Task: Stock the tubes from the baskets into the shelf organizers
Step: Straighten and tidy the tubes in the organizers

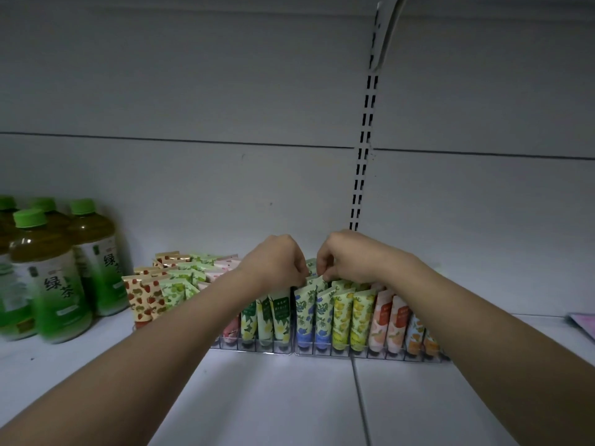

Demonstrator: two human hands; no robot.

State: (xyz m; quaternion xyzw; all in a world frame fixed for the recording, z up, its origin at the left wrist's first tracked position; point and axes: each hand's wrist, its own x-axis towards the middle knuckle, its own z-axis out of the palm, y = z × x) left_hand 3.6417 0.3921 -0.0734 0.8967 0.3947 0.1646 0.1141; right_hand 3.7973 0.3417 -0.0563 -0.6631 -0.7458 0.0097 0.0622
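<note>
Clear plastic shelf organizers (322, 350) on the white shelf hold rows of upright patterned tubes: strawberry-print (141, 297), green leaf, blue flower (306, 313), yellow lemon (343, 320), peach (384, 320) and orange. Both hands reach over the middle rows. My left hand (277, 262) has its fingers curled down among the tube tops behind the green row. My right hand (344, 255) pinches the crimped top of a blue-flower tube (317, 280) further back in its row. No basket is in view.
Several green-tea bottles (48, 278) with green caps stand at the shelf's left. A slotted upright (363, 149) runs up the back wall. A pink packet (584, 325) lies at the right edge. White shelf surface (289, 400) lies in front of the organizers.
</note>
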